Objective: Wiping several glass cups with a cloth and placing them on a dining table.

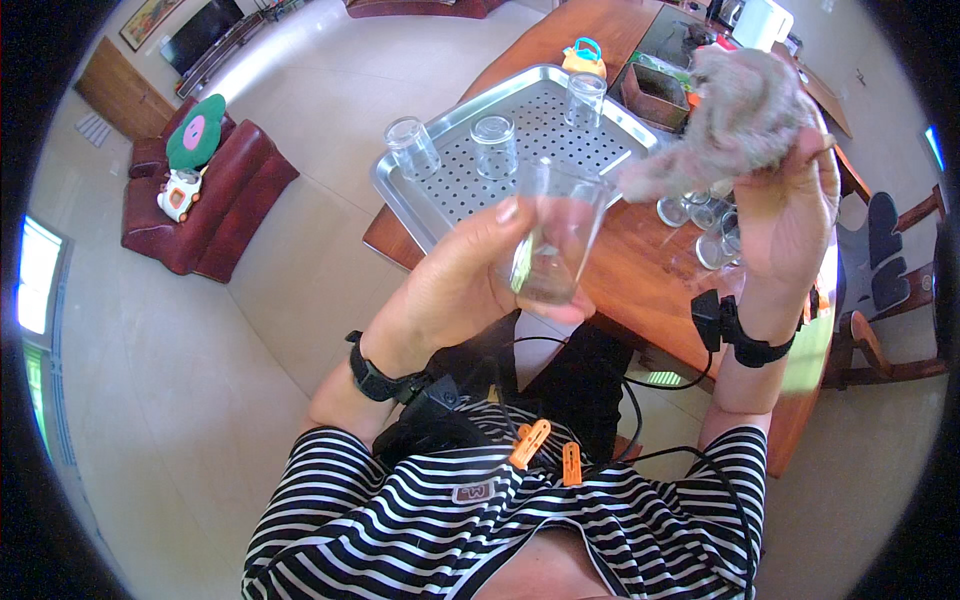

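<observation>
My left hand (472,270) is wrapped around a clear drinking glass (559,232), held tilted above the table's near edge. Raised on the right, my right hand (787,195) grips a bunched greyish cloth (750,112), one end of which hangs toward the glass rim. Beyond the glass lies a perforated metal tray (465,90). On it stand three upside-down glasses: one at the left corner (412,148), one near the middle (495,146) and one at the far side (585,101). Several more glasses (712,221) are grouped on the table, partly hidden behind my right wrist.
The wooden table (637,262) also bears a brown open box (654,97) and a yellow toy-like container with a blue handle (585,58). Wooden chairs (885,300) stand at the right. A dark red sofa (217,187) is off to the left. Black cables (675,382) run from my wrist straps.
</observation>
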Demonstrator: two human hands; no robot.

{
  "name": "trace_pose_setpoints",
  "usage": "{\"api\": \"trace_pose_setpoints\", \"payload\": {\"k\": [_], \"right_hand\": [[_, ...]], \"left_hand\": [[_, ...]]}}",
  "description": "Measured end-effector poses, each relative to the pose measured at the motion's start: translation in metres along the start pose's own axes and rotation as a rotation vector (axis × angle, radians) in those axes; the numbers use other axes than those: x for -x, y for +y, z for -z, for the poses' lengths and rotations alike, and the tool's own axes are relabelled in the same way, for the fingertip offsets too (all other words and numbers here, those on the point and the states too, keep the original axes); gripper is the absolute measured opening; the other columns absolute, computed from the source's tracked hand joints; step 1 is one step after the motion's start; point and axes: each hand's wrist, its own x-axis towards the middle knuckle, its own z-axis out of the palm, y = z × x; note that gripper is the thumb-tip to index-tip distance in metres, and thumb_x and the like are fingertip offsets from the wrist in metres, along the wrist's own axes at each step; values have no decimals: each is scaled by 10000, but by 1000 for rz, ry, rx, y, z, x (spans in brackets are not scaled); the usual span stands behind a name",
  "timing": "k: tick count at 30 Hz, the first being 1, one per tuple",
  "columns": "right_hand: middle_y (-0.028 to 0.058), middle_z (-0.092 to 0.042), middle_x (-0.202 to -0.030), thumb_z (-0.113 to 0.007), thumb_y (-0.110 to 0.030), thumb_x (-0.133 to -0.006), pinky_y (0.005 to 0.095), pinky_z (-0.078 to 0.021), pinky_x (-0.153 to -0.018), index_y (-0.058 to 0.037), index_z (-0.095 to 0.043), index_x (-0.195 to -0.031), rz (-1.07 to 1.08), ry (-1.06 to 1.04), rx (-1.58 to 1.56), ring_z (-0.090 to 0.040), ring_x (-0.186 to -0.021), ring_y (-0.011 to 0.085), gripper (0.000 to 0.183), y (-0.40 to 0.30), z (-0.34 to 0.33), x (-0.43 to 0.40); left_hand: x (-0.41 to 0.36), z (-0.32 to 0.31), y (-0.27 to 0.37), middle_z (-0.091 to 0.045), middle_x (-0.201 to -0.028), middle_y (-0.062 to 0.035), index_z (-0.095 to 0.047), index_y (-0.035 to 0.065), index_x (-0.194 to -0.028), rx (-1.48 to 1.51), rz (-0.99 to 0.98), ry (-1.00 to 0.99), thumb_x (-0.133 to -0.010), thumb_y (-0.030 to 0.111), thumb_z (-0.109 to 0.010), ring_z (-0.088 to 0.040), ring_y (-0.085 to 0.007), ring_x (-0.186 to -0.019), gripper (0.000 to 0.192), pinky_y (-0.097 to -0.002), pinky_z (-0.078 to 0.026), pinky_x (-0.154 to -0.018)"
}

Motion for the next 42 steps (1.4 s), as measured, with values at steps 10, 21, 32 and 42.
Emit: {"api": "trace_pose_setpoints", "payload": {"k": [10, 21, 32, 42], "right_hand": [[109, -596, -1102, -801, -198, -725, 353, -460, -905, -94, -745, -1033, 564, -532, 1104, -573, -1005, 270, 330, 7, -56, 19], [48, -562, -1119, -669, -200, -696, 393, -481, -807, -163, -672, -1028, 764, -639, 1330, -544, -959, 265, 334, 29, -54, 27], [68, -549, -990, -670, -168, -677, 381, -462, -745, -89, -655, -953, 683, -667, 1315, -563, -878, 266, 287, 33, -57, 27], [128, -583, -888, -777, -35, -691, 408, -508, -642, -44, -591, -858, 572, -288, 1158, -610, -777, 314, 250, 40, -61, 34]], "left_hand": [[-13, -2, -7, -617, -1292, -116, -530, 79, -1359, 306, -116, 89, -1030, 446, -486, -583, -299, -1243, 495, -495, -509, -1026], [-14, -1, -1, -580, -1376, -91, -482, 98, -1411, 488, -101, 25, -1037, 513, -433, -553, -240, -1274, 561, -449, -460, -1071], [-16, 13, 2, -586, -1372, -153, -467, 43, -1409, 438, -205, -10, -1038, 504, -424, -574, -286, -1262, 593, -497, -465, -1077], [-12, -4, -7, -573, -1384, -153, -471, 51, -1408, 361, -185, 94, -1042, 476, -442, -560, -284, -1282, 561, -515, -452, -1095]]}}
